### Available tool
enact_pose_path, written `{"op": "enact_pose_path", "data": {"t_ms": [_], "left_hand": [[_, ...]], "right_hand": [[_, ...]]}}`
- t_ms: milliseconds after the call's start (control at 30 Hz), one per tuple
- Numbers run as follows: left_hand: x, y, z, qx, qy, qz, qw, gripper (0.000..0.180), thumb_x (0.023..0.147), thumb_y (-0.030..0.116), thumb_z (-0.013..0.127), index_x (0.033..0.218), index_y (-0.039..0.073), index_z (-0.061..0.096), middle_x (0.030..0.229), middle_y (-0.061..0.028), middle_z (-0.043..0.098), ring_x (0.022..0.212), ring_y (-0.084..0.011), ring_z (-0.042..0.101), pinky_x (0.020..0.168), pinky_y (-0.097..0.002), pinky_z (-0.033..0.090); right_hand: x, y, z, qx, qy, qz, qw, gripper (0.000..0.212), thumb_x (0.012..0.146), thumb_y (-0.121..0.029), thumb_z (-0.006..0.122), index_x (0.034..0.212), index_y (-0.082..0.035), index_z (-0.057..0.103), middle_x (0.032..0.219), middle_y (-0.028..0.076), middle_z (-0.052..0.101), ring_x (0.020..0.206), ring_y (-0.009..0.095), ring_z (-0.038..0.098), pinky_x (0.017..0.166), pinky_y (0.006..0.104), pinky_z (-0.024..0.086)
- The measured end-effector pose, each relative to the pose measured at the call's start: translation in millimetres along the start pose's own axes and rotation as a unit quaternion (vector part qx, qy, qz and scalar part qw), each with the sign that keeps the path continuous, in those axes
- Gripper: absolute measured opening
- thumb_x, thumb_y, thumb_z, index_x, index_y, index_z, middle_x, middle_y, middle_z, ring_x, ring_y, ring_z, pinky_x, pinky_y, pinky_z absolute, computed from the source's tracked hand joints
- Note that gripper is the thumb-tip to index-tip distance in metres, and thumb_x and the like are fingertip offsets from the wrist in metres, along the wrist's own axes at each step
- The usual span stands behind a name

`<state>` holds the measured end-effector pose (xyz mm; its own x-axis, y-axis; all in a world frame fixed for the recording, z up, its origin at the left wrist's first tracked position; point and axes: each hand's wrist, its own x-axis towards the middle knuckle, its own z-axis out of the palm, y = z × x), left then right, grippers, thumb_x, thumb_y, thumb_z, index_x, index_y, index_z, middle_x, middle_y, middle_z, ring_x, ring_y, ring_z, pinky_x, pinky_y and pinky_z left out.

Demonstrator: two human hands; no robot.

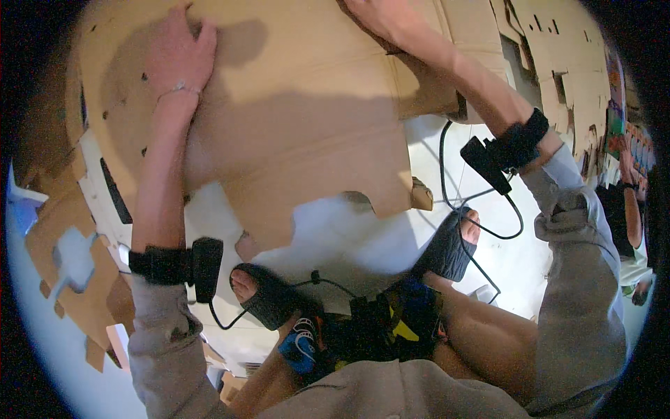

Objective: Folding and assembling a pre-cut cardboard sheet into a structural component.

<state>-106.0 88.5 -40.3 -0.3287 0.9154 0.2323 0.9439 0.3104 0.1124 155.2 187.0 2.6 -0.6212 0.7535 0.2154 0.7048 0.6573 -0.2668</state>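
While one large brown cardboard sheet [307, 126] spreads in front of the person, reaching from the upper edge of the view down toward the feet, the left hand [180, 59] lies on its upper left part, thumb and forefinger parted with a gap between them; the remaining fingers are hard to make out. The right hand [377, 17] is over the sheet's upper middle, but its fingers run out of view, so whether they are spread, bent or gripping cannot be told. One thin bracelet [180, 89] circles the left wrist. Two black strapped devices sit on the forearms, one on the left [207, 270] and one on the right [486, 164], with black cables [442, 157] attached. Below the sheet, two dark slippers [269, 300] stand well apart on the pale floor [513, 262]. One other person [633, 220] shows at the right rim.
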Motion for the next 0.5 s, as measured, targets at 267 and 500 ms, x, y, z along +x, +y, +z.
{"op": "enact_pose_path", "data": {"t_ms": [267,500], "left_hand": [[35.0,-17.6,35.0,-0.079,0.033,-0.017,0.996,0.048,0.091,0.040,0.050,0.128,0.011,0.051,0.116,-0.0232,0.060,0.105,-0.0420,0.058,0.090,-0.0509,0.046],[7.4,19.1,-5.2,-0.014,-0.032,-0.074,0.997,0.048,0.088,0.046,0.047,0.128,0.018,0.050,0.107,-0.0205,0.065,0.098,-0.0381,0.063,0.083,-0.0501,0.050]], "right_hand": [[23.1,13.0,15.0,-0.004,0.033,0.012,0.999,0.040,0.093,-0.031,0.047,0.089,0.001,0.069,0.092,0.022,0.068,0.102,0.041,0.051,0.094,0.0457,0.039],[13.2,6.2,3.0,-0.037,-0.083,0.001,0.996,0.045,0.093,-0.033,0.044,0.085,0.003,0.069,0.089,0.021,0.068,0.101,0.041,0.052,0.093,0.0480,0.036]]}}
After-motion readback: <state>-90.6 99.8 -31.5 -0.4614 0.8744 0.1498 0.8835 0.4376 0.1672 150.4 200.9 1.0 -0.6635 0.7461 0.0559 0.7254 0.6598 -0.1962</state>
